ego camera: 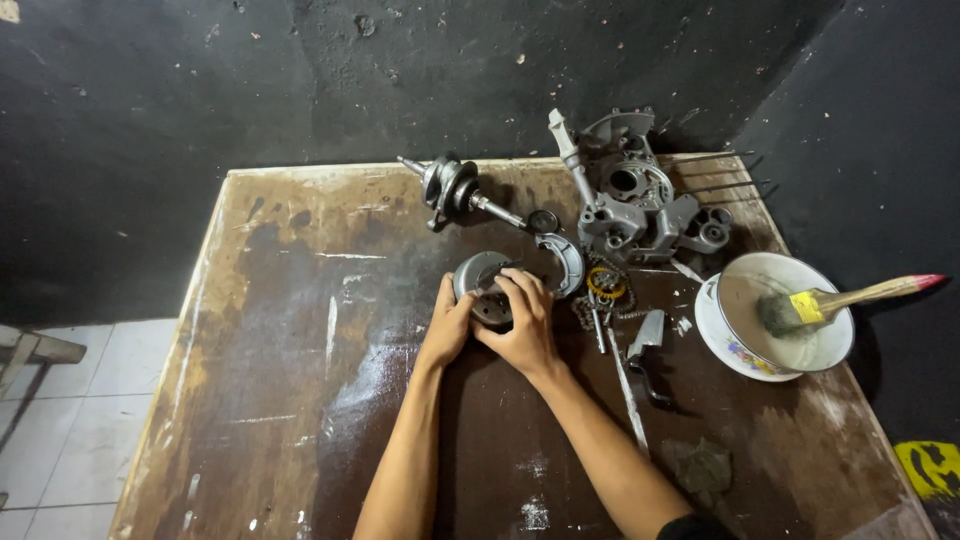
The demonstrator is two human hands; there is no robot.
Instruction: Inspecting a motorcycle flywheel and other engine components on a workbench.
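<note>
A round grey metal drum-shaped engine part (pixel 482 276) rests on the worn wooden table (pixel 300 380) near its middle. My left hand (pixel 447 328) cups its near left side. My right hand (pixel 524 325) lies over its top and near right side, fingers curled on it. Both hands grip the part together. Its underside and centre are hidden by my fingers.
A crankshaft (pixel 455 190) lies at the back. A grey engine case (pixel 632 200) with long studs sits back right. Beside it are a curved metal piece (pixel 566 262), a chain with small parts (pixel 603 295), and a white bowl (pixel 784 318) holding a paintbrush (pixel 840 300).
</note>
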